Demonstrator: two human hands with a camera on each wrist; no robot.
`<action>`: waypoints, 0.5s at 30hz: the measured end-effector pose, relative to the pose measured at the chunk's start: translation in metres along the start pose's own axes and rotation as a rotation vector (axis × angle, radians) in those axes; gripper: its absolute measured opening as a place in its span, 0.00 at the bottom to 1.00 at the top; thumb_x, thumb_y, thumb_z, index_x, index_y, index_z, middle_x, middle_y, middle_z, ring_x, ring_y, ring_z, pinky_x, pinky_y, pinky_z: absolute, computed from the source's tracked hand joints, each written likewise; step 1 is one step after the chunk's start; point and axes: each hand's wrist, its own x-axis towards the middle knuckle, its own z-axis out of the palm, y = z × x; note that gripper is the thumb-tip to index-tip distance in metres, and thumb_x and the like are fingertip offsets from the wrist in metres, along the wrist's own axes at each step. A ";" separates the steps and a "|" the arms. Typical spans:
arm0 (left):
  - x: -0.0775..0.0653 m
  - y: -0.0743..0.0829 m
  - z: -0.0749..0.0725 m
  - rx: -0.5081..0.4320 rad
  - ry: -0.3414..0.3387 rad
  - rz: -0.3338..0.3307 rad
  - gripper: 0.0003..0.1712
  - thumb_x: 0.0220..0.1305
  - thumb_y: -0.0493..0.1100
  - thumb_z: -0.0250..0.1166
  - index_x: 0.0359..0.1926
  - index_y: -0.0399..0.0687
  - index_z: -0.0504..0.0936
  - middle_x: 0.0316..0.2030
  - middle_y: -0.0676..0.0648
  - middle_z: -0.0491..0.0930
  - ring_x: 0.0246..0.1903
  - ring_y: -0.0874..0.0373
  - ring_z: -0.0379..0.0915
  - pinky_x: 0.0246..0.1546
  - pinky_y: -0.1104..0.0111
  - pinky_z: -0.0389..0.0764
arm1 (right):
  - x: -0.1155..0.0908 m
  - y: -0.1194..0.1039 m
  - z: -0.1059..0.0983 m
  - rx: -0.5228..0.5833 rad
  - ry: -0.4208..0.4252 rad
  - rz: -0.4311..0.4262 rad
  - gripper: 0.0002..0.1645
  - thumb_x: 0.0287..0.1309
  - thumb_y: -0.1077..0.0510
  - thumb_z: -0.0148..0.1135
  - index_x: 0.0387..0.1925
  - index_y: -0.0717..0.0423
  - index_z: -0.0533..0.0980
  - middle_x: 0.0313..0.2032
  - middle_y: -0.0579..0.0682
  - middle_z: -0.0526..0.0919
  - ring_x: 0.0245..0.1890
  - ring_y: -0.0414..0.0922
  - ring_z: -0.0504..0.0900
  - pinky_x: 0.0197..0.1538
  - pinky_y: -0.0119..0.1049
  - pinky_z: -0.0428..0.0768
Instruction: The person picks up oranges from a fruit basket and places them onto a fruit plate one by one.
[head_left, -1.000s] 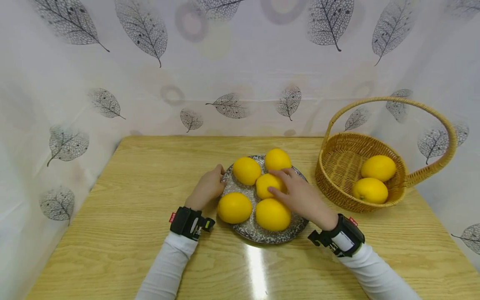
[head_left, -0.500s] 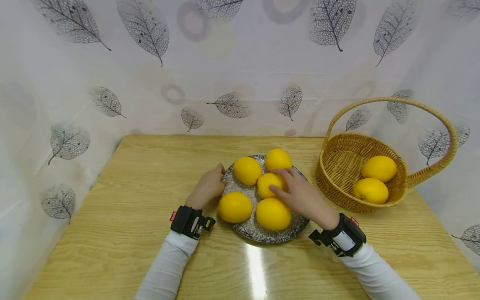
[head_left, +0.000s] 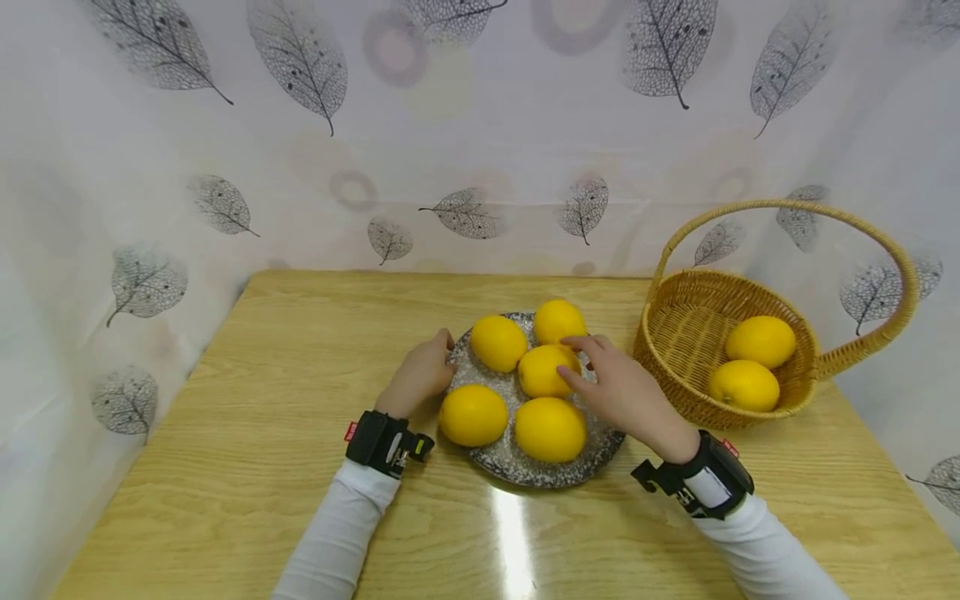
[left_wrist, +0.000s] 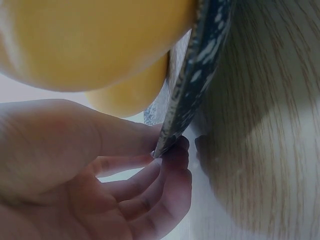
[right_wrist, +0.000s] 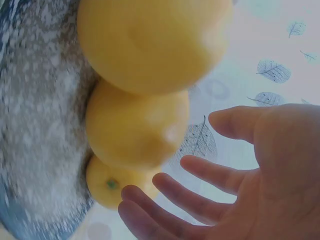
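Note:
A speckled grey plate [head_left: 517, 473] with a dark rim carries several yellow lemons. My left hand [head_left: 416, 375] pinches the plate's left rim; in the left wrist view the thumb lies over the rim [left_wrist: 192, 75] and the fingers are beneath it. The middle lemon [head_left: 546, 372] sits between a front lemon [head_left: 550, 430] and a back lemon [head_left: 559, 321]. Just right of the middle lemon is my right hand [head_left: 622, 387], its fingers spread. The right wrist view shows a gap between this hand [right_wrist: 250, 170] and the middle lemon [right_wrist: 137, 125].
On the right of the wooden table [head_left: 300, 333] stands a wicker basket [head_left: 682, 400] with a tall arched handle [head_left: 810, 204]. Two lemons [head_left: 761, 342] lie in its right side. Behind the table hangs a pale leaf-patterned cloth [head_left: 300, 183].
My right hand has let go of the middle lemon and drawn back slightly to the right, its fingers opening. The left hand keeps its hold on the plate rim.

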 end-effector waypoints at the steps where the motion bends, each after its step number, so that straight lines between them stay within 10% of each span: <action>1: 0.000 0.000 0.000 -0.001 0.000 -0.001 0.19 0.75 0.40 0.58 0.61 0.40 0.69 0.47 0.38 0.82 0.38 0.50 0.74 0.39 0.62 0.76 | -0.001 0.000 -0.003 -0.004 0.005 0.002 0.32 0.74 0.42 0.54 0.72 0.51 0.67 0.60 0.61 0.76 0.47 0.54 0.81 0.38 0.42 0.77; 15: -0.001 0.000 0.001 -0.016 -0.006 0.000 0.19 0.75 0.40 0.58 0.62 0.40 0.68 0.45 0.38 0.82 0.36 0.51 0.73 0.37 0.63 0.74 | -0.012 0.021 -0.054 -0.076 0.054 0.050 0.32 0.76 0.38 0.49 0.69 0.52 0.71 0.60 0.61 0.76 0.49 0.55 0.80 0.48 0.52 0.78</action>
